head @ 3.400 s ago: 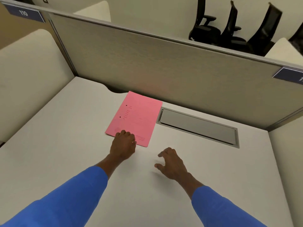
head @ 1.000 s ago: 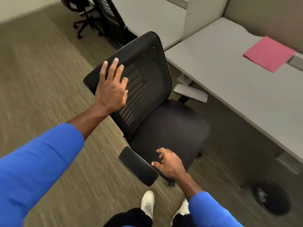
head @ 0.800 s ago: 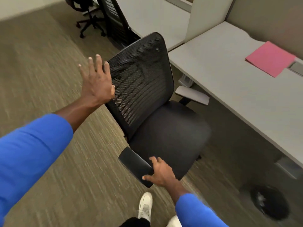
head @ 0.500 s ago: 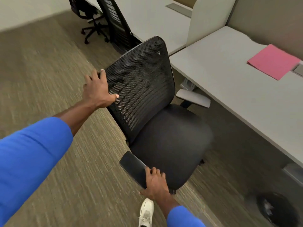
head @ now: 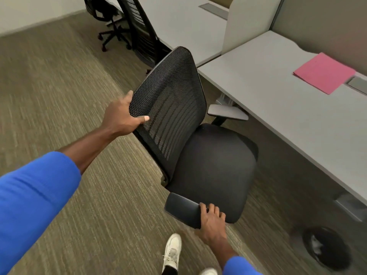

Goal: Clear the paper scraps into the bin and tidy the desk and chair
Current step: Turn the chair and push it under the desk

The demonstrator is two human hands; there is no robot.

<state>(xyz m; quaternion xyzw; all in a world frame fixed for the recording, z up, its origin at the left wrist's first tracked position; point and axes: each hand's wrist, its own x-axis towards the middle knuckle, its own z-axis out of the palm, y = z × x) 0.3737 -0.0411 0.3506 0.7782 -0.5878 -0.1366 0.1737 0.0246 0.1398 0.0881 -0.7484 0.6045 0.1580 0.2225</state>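
Note:
A black mesh-backed office chair [head: 210, 165] stands on the carpet just left of the grey desk [head: 278, 100], its seat facing the desk. My left hand [head: 123, 116] grips the left edge of the chair's backrest. My right hand [head: 211, 221] is closed over the near armrest. A pink folder [head: 323, 73] lies flat at the far right of the desk. A round black bin [head: 327, 249] with pale scraps inside sits on the floor at lower right, under the desk's near end.
A second black chair [head: 139, 30] stands at the neighbouring desk [head: 188, 22] beyond a low white divider [head: 246, 22]. A grey partition [head: 321, 22] backs the desk. My white shoes [head: 172, 253] are at the bottom edge. Carpet [head: 49, 86] stretches to the left.
I turned from the desk to the chair. My left hand slid from the backrest's face to clamp its left edge; my right hand closed on the near armrest.

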